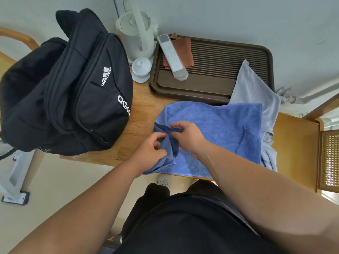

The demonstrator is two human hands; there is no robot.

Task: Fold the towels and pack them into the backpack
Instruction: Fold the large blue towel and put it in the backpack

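Note:
A blue towel lies spread on the wooden table, its near edge hanging over the front. Its left end is bunched up. My left hand grips that bunched fold from the left. My right hand pinches the same fold from the right, fingers curled over the cloth. A pale grey towel lies under the blue one at the right, partly hidden. The black backpack stands at the table's left end, its main compartment open toward the left.
A dark brown slatted tray sits at the back with a white remote and a rust cloth on it. A white kettle and a small lidded cup stand beside it. A cane-backed chair is at the right.

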